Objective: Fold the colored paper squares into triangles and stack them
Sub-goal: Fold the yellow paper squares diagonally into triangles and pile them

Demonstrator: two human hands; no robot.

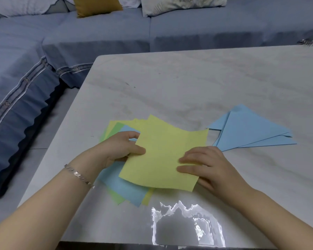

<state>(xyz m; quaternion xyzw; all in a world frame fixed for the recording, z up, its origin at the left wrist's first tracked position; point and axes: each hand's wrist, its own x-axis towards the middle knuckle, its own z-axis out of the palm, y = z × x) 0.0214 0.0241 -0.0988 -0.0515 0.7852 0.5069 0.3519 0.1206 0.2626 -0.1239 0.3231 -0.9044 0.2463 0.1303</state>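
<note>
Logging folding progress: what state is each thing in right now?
pile of squares: unfolded, fanned, flat on the table.
yellow sheet: unfolded, slightly bowed, held over the pile.
left hand: pinches the sheet's left edge.
right hand: pinches its right edge.
blue triangles: folded, stacked, right of the pile.

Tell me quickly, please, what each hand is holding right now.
Left hand: pinches the yellow paper square at its left edge.
Right hand: grips its right edge, fingers on top, thumb hidden.
</note>
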